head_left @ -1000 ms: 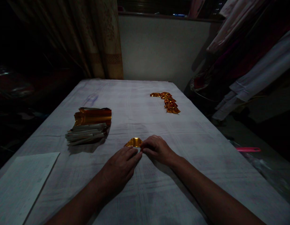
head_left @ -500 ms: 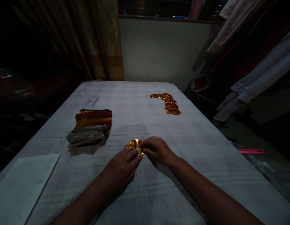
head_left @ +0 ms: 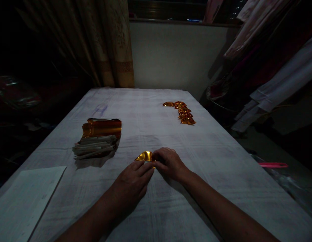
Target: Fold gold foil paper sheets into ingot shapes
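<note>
A partly folded sheet of gold foil paper (head_left: pixel 146 156) lies near the middle of the table, between my two hands. My left hand (head_left: pixel 134 176) is closed on its near-left side, the fingers pressing along the lower edge. At its right end, my right hand (head_left: pixel 168 161) pinches the foil with curled thumb and fingers. The hands hide much of the paper's near side. To the left is a stack of foil paper sheets (head_left: pixel 102 128), gold on top and grey along the front. Folded gold foil pieces (head_left: pixel 185 112) form a bent row at the far right.
A white sheet of paper (head_left: pixel 27 198) lies at the table's near left. The table (head_left: pixel 208 201) has a pale checked cloth. Beyond it are a curtain (head_left: pixel 112 43) and wall. Clothes (head_left: pixel 279 84) hang on the right, above a pink handle (head_left: pixel 274 165).
My left fingers have moved slightly right, closer to my right thumb, and cover the pale gap below the foil. The whole view has shifted a little.
</note>
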`<state>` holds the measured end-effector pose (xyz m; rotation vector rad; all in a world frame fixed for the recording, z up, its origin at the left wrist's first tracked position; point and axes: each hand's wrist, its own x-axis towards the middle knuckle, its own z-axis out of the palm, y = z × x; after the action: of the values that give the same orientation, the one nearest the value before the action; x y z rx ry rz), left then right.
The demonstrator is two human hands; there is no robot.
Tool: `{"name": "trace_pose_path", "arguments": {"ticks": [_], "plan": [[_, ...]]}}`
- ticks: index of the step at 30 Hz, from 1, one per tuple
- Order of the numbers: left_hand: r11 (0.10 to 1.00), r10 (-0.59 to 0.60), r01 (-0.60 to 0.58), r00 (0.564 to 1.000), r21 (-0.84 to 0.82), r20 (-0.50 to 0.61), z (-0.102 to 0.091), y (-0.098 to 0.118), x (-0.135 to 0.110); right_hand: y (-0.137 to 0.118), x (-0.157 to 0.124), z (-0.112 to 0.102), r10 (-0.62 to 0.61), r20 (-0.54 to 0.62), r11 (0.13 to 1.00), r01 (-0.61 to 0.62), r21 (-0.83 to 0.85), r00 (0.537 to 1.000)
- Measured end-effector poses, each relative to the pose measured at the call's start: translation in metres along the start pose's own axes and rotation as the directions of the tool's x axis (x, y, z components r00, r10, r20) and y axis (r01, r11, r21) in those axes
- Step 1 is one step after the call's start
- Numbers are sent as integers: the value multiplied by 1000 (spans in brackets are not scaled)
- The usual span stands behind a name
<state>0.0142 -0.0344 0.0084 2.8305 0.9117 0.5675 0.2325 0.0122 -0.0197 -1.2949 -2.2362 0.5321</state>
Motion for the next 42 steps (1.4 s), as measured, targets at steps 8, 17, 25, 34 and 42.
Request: {"name": "trace_pose_path", "arguments": {"ticks": [8, 17, 25, 34, 42], "plan": [[998, -6, 4, 1000, 65, 31, 2, 2, 3, 6, -1, 1, -29, -40, 999, 31, 37, 999], [998, -47, 44, 996, -41, -75, 9, -4, 1, 3, -20, -1, -236, -116, 972, 232, -46, 965], [985, -171, 163, 972, -57, -161, -4, -29, -13, -12, -27, -9, -267, -39, 945, 253, -205, 963], [994, -45, 56, 992, 91, -118, -7, -39, -8, -21, -24, -13, -229, 5, 935, 222, -275, 973], [983, 10, 19, 988, 181, -157, -7, -36, -2, -17, -24, -10, -228, 9, 947, 224, -231, 974]]}}
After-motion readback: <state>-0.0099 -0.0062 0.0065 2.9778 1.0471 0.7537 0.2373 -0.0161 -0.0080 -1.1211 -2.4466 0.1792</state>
